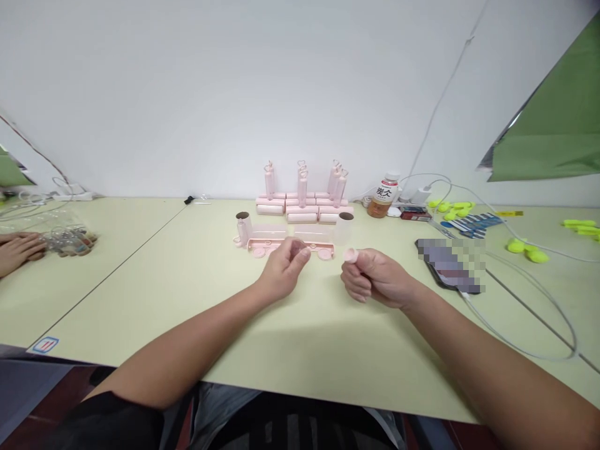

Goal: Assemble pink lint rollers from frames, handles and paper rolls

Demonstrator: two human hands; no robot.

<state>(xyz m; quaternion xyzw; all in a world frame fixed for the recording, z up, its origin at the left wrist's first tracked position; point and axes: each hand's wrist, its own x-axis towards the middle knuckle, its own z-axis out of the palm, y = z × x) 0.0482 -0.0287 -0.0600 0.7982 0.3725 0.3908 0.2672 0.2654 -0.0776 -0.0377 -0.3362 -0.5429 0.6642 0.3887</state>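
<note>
My right hand (pixel 377 277) is closed round a small pale pink cylindrical piece (pixel 350 255), whose round end faces up from the fist. To its left, my left hand (pixel 284 270) has thumb and fingers curled together; anything between them is too small to make out. Just beyond the left hand lies a long pink tray (pixel 323 249), partly hidden by the fingers. Flat pink discs (pixel 324 255) rest in front of it. Clear sleeves (pixel 314 234) lie behind the tray. An upright tube with a brown inside (pixel 345 226) stands at their right, and a similar tube (pixel 244 225) at their left.
Pink cylinders (pixel 302 217) are stacked near the wall, with slim pink tubes (pixel 302 189) standing on them. A drink bottle (pixel 383 197), a cabled phone (pixel 447 265) and yellow-green pieces (pixel 527 250) are to the right. Another person's hands (pixel 21 250) rest at far left.
</note>
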